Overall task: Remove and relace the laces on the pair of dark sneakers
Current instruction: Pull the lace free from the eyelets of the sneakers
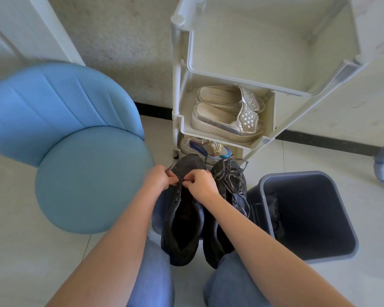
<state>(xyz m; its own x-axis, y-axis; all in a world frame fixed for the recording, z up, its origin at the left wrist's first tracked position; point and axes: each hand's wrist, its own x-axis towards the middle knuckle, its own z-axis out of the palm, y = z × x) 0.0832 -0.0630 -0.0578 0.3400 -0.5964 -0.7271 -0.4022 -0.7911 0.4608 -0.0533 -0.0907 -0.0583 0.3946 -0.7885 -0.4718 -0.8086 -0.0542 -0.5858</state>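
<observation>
Denim knees (155, 273) frame the dark sneakers (206, 218) near 6 o'clock as two hands work a lace.
Left hand (158, 178) and right hand (200, 185) each pinch the grey lace (169, 169) in clenched fingers over the near-bare left sneaker (182, 218); the laced sneaker (233, 189) touches it at 3 o'clock. Bin (308, 218) at 4 o'clock, blue chair (86, 173) at 9, shoe rack (231, 63) at 12.
</observation>
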